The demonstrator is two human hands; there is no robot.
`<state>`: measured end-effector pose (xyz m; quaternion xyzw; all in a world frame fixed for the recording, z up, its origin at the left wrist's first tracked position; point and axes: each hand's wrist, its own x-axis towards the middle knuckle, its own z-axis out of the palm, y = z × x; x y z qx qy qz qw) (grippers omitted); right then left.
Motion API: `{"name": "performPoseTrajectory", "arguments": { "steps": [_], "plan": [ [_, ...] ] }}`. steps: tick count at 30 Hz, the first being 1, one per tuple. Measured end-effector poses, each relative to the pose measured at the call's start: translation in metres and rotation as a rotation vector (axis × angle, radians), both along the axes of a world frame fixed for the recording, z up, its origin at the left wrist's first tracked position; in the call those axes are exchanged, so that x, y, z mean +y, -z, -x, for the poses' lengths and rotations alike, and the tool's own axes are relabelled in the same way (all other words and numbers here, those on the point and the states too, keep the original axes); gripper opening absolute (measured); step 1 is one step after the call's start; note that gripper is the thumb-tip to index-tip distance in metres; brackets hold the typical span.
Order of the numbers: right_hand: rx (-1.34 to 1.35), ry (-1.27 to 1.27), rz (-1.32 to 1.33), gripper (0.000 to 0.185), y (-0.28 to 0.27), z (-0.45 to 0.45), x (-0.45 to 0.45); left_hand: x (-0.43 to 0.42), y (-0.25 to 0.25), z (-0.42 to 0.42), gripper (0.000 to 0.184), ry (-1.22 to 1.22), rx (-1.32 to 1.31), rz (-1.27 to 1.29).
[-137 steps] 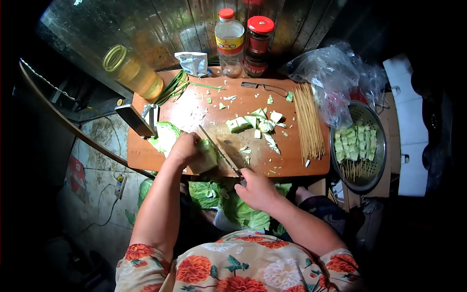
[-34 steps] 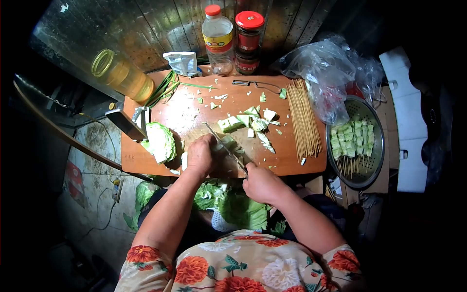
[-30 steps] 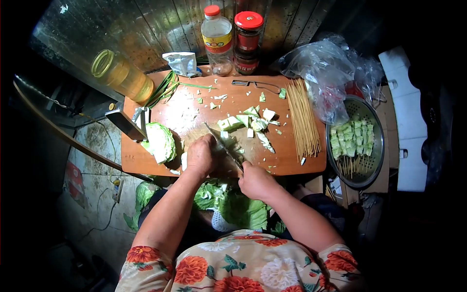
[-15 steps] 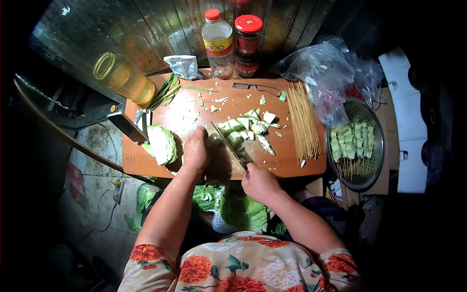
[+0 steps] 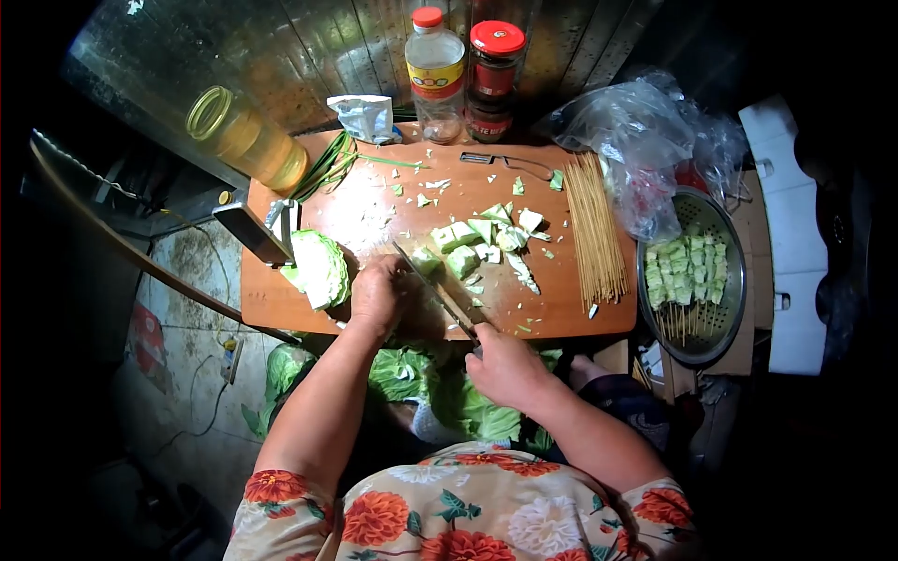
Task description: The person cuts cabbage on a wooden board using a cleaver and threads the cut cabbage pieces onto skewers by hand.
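Note:
My right hand (image 5: 505,363) is closed around the handle of a knife (image 5: 441,296), its blade slanting up and left over the board. Left of the blade is my left hand (image 5: 377,292), fingers curled in close to it; whatever they hold is hidden. A pale green cabbage piece (image 5: 426,260) rests against the far side of the blade. Several chopped cabbage pieces (image 5: 460,261) lie in a loose heap to its right. A larger cut cabbage chunk (image 5: 321,268) sits left of my left hand.
The wooden board (image 5: 552,313) holds a row of bamboo skewers (image 5: 596,234) and a peeler (image 5: 505,163). Right of it, a metal colander (image 5: 737,280) contains skewered cabbage (image 5: 687,269). Behind stand a bottle (image 5: 436,79), a red-lidded jar (image 5: 496,61) and a tilted oil jar (image 5: 253,145). A phone (image 5: 251,234) leans at left.
The view has shifted slightly, so the board appears further right. Relative to the board, the blade has moved left, and a cabbage piece now shows on its right side.

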<state>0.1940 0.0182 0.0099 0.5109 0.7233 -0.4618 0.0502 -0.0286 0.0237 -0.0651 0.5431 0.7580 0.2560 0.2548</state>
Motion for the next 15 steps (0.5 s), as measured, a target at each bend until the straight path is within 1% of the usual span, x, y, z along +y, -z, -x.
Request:
{"name": "performPoseTrajectory", "arguments": {
  "steps": [3,9,11,15],
  "plan": [
    [-0.036,-0.012,0.027,0.033,-0.004,0.002,0.004,0.000,0.002,0.001,0.021,0.026,0.026,-0.001],
    [-0.098,-0.082,-0.044,0.032,-0.008,0.005,0.013,0.003,0.011,0.001,0.018,0.021,0.066,-0.023],
    [-0.138,-0.163,-0.042,0.031,-0.007,0.006,0.019,0.004,0.014,0.003,0.017,0.025,0.068,-0.035],
    [-0.122,-0.170,-0.007,0.029,0.000,0.010,0.032,0.006,0.000,-0.002,0.016,0.022,0.063,0.027]
  ]
}}
